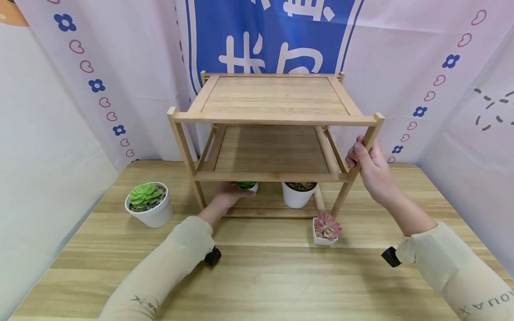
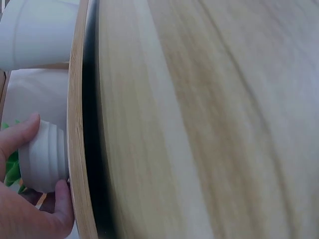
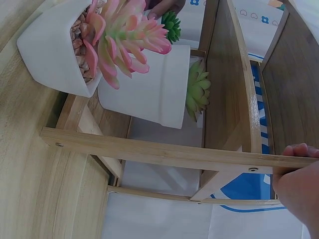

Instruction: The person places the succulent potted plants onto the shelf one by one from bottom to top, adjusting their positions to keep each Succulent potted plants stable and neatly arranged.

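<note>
My left hand [image 1: 226,196] reaches in at the lowest level of a three-tier wooden shelf rack [image 1: 265,177]. It holds a small ribbed white pot with a green succulent [image 2: 42,157], thumb on one side and fingers on the other, just behind the front rail. The middle shelf hides part of this plant in the head view. My right hand [image 1: 375,169] grips the rack's front right post between the top and middle shelves. A larger white potted succulent [image 1: 297,196] stands on the bottom shelf, right of my left hand.
A pink succulent in a square white pot [image 1: 325,229] stands on the table by the rack's front right foot. Further left, a green succulent in a round white pot [image 1: 150,205] sits on the wooden table [image 1: 257,276]. A printed curtain [image 1: 152,58] hangs behind.
</note>
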Tool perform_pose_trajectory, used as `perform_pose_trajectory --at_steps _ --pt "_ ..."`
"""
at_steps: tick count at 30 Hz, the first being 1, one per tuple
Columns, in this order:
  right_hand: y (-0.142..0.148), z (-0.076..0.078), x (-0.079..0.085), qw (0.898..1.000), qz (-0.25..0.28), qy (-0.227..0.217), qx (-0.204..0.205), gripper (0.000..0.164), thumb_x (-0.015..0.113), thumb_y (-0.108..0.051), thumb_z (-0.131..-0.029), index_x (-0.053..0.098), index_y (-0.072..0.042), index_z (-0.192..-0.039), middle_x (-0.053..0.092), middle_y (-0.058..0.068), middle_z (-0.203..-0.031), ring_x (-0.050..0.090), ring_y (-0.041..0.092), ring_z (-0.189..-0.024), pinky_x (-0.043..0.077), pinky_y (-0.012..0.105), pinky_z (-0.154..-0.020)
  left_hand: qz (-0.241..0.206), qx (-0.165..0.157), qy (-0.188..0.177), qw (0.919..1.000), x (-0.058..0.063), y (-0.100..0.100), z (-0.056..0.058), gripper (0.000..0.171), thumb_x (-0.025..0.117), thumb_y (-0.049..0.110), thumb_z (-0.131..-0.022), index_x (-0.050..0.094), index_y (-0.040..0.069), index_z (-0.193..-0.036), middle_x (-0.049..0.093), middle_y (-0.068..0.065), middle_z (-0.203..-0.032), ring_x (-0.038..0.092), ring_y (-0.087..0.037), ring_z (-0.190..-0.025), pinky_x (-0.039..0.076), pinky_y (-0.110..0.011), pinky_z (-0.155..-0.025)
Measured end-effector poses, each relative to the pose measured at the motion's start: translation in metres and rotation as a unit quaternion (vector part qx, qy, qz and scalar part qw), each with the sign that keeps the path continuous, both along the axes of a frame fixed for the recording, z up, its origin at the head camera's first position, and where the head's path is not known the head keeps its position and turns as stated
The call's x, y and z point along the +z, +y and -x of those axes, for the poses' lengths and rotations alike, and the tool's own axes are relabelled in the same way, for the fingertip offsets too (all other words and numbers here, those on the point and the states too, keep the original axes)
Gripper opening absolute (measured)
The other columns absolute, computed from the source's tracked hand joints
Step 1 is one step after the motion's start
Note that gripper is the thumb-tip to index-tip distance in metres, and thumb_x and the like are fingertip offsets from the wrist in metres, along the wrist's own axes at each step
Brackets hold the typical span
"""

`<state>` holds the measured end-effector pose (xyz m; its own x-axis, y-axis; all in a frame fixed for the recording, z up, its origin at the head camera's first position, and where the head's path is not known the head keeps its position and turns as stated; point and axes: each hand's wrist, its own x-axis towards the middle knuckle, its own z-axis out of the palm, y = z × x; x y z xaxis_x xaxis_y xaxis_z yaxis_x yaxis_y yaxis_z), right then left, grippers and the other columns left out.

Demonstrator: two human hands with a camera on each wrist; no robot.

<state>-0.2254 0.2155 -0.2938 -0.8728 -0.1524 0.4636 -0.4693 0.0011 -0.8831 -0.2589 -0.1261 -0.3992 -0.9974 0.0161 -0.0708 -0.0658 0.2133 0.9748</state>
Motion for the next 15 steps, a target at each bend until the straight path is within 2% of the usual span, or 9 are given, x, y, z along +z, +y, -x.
perform_pose_trajectory --at_steps 6,15 --pt "-0.0007 -0.0004 0.0002 1.000 0.000 -0.002 -0.002 0.014 0.038 -0.019 -0.112 0.037 -0.005 -0.112 0.039 0.006 -0.086 0.042 0.017 -0.077 0.039 0.024 -0.071 -0.019 -0.004 0.008 0.9998 -0.0015 0.0001 -0.0005 0.076 0.081 -0.007 -0.083 0.044 -0.005 -0.149 0.048 -0.024 -0.149 0.045 -0.040 -0.138 0.043 -0.048 -0.111" --pt "-0.0008 -0.0011 0.0006 1.000 -0.002 0.000 -0.001 0.015 0.038 -0.019 -0.112 0.036 -0.004 -0.112 0.039 0.006 -0.086 0.042 0.017 -0.078 0.040 0.024 -0.072 -0.018 -0.001 0.013 0.9998 -0.0024 -0.0006 -0.0010 0.077 0.082 -0.005 -0.082 0.044 -0.004 -0.149 0.048 -0.024 -0.149 0.044 -0.041 -0.138 0.043 -0.049 -0.111"
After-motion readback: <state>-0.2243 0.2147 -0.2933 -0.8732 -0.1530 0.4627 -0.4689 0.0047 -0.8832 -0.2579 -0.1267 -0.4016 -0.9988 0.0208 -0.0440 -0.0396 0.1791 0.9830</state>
